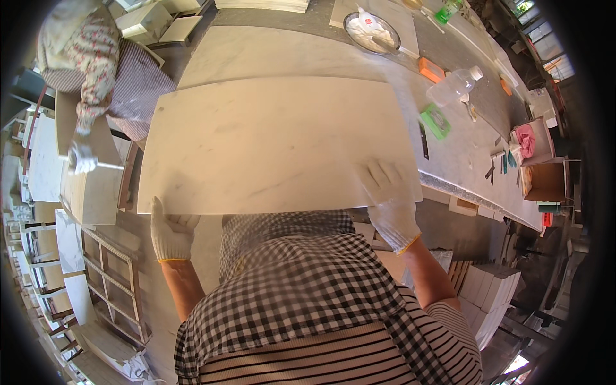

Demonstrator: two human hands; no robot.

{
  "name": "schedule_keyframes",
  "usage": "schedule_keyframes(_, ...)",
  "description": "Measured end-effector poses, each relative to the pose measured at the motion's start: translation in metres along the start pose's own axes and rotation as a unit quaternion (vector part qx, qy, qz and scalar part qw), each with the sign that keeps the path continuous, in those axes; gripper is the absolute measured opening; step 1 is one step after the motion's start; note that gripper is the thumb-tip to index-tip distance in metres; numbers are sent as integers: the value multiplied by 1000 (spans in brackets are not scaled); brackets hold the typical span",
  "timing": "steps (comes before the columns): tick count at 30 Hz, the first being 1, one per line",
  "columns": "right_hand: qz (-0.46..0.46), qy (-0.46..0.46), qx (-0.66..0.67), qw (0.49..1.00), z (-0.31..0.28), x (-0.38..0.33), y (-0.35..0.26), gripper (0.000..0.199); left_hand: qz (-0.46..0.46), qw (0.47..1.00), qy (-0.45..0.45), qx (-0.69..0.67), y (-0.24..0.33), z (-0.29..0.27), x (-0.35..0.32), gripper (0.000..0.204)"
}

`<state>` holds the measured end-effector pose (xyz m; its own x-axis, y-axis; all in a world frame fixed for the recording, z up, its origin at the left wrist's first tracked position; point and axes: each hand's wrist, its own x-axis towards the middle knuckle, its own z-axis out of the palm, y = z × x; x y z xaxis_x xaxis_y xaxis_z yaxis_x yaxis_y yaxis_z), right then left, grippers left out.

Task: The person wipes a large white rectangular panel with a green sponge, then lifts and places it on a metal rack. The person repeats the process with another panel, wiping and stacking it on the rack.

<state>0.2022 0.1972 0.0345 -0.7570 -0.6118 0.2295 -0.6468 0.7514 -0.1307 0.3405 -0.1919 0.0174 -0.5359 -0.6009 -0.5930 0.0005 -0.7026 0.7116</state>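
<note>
A large white marble slab (276,144) with faint grey veins lies in front of me, its near edge close to my apron. At its near left corner my left hand (173,231), in a white knitted glove, grips the edge; the thumb shows at the rim and the fingers go partly out of sight underneath. My right hand (388,196), gloved alike, rests on the slab's top near the right end, fingers stretched out and slightly blurred. Beneath and beyond the slab is another pale stone sheet (256,54) on the worktable (475,176).
A bowl of white paste (372,33) stands at the back. To the right are a clear plastic bottle (454,86), a green block (436,122), an orange block (431,70) and an open cardboard box (545,180). Another person (96,77) works at the left beside a metal rack (115,276).
</note>
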Motion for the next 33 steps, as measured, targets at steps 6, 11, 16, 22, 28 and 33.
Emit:
schedule_keyframes(6,-1,9,-3,1000,2,-2,-1,47,-10,1000,3,-15,-3,-3,3,66)
schedule_keyframes(11,-3,2,-1,1000,2,0,-4,47,-10,1000,-4,-20,-5,-4,5,64)
schedule_keyframes(16,-2,12,3,1000,3,0,-6,43,-16,999,11,-38,-11,-5,7,63)
schedule_keyframes(22,-18,3,-34,999,11,-4,0,44,-23,999,35,-34,-16,-9,9,61)
schedule_keyframes(28,6,33,-3,999,28,-14,3,46,-34,999,20,-28,-19,-14,16,55)
schedule_keyframes(33,7,15,-16,1000,40,-21,8,47,-27,999,23,-2,-29,-23,25,54)
